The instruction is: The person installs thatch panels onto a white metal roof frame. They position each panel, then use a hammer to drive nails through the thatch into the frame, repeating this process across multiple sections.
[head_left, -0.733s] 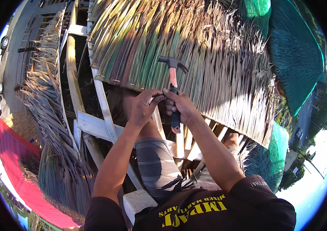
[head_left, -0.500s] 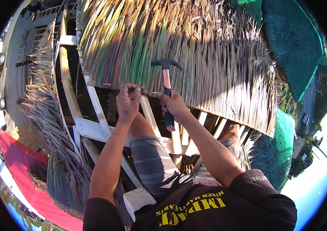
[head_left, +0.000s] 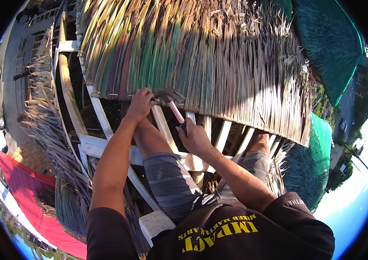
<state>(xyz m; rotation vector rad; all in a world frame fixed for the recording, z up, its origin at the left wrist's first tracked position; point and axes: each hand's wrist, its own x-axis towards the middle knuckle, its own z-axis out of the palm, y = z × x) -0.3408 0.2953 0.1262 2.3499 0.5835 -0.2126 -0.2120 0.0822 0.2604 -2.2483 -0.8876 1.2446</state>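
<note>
My right hand [head_left: 194, 138] is wrapped round the dark grip of a claw hammer [head_left: 176, 111]. Its black head lies at the lower edge of the thatch panel [head_left: 223, 78], close beside the fingers of my left hand [head_left: 141, 104]. Those fingers are bent and pressed together at the same edge; whatever they pinch is too small to make out. Dry leaf strips, partly green and partly brown, make up the panel. Beneath its edge a pale wooden rafter [head_left: 164, 128] runs down between my hands toward my knees.
White-painted beams [head_left: 99, 145] and several rafters cross below, with dark gaps between them. Another thatch strip [head_left: 47, 104] hangs at the left, above a red roof [head_left: 32, 195]. Green-netted thatch roofs [head_left: 327, 47] stand at the right. A pale block [head_left: 155, 223] sits beside my thigh.
The hammer has swung down and left from an upright position, its head now at the thatch edge beside my left hand. My left hand stays at that edge, its fingers turned slightly.
</note>
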